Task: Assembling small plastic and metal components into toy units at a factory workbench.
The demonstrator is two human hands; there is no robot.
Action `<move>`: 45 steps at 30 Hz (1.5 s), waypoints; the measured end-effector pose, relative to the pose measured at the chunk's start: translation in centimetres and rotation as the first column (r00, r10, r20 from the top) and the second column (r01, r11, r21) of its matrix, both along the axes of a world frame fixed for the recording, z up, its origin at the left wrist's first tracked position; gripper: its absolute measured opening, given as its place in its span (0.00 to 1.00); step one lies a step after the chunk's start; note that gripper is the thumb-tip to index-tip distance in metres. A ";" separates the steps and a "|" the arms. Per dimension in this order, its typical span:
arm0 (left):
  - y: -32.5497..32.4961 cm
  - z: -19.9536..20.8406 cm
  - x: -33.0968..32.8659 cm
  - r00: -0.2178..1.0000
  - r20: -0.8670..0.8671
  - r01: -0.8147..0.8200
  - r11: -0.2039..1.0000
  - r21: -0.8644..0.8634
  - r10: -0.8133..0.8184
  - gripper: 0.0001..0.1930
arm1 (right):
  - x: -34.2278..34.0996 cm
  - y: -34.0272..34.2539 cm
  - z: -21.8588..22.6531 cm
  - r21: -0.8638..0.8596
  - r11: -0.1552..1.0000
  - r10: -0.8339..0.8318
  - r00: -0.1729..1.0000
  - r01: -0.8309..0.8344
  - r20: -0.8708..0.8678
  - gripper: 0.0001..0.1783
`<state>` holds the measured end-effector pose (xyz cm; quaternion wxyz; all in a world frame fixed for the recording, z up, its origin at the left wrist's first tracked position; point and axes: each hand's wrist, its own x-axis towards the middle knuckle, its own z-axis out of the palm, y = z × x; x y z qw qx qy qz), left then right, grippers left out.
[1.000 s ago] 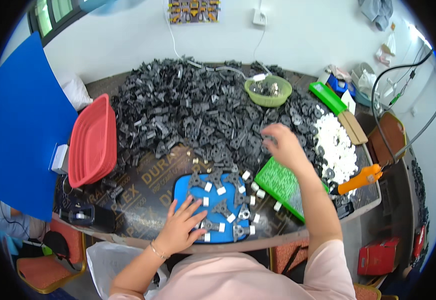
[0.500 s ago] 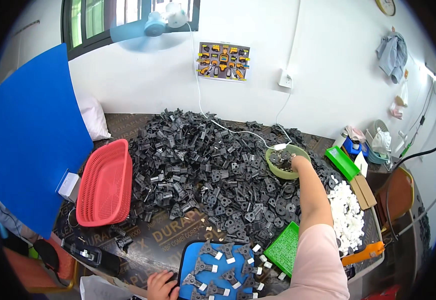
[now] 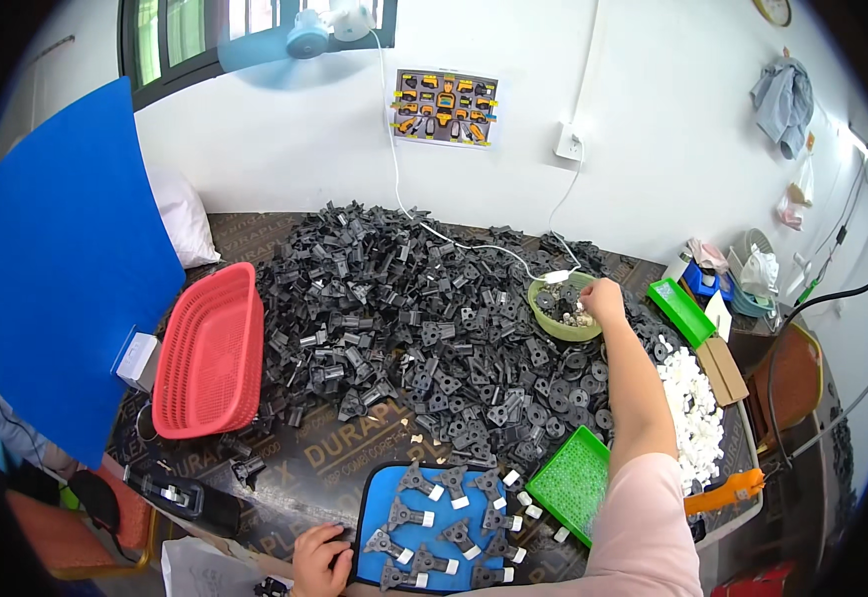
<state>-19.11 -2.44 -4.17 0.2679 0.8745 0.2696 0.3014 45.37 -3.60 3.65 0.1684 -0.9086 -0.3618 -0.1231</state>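
My right hand [image 3: 603, 301] is at the right rim of a pale green bowl [image 3: 565, 331], its fingers closed and mostly hidden from above. Black round parts [image 3: 558, 298] and small light-coloured bits [image 3: 580, 316] lie in the bowl. Beside the left edge of a blue tray [image 3: 432, 532], my left hand [image 3: 320, 559] rests with its fingers loosely apart and nothing in them. Several black three-armed parts [image 3: 411, 512], each with a white cap on one arm, lie in rows on that tray.
A big heap of black plastic parts [image 3: 384, 289] covers the table's middle. Green textured tray [image 3: 571, 483] and white caps [image 3: 690, 418] sit at right, with an orange-handled tool [image 3: 722, 493]. A red basket [image 3: 205, 358] stands left. A white cable [image 3: 483, 246] crosses the heap.
My right hand has drawn up and right from inside the bowl to its rim, uncovering the light bits. My left hand stays by the blue tray. The view has shifted slightly.
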 end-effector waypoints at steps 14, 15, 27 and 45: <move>-0.6 2.3 12.2 0.750 0.517 0.661 -0.477 -0.579 0.413 0.21 | -38.4 -6.6 1.7 0.225 0.409 0.880 0.317 -0.884 -0.355 0.13; -0.9 2.7 12.0 0.757 0.499 0.653 -0.486 -0.581 0.421 0.21 | -38.8 -7.3 1.6 0.232 0.412 0.874 0.310 -0.881 -0.374 0.13; -3.9 4.2 8.4 0.795 0.491 0.606 -0.420 -0.676 0.357 0.19 | -40.4 -11.7 0.8 0.347 0.665 0.736 0.498 -0.662 -0.459 0.13; -4.4 3.5 5.3 0.909 0.400 0.411 -0.402 -0.818 0.117 0.11 | -43.2 -14.2 -1.5 0.499 0.662 0.750 0.484 -0.560 -0.451 0.10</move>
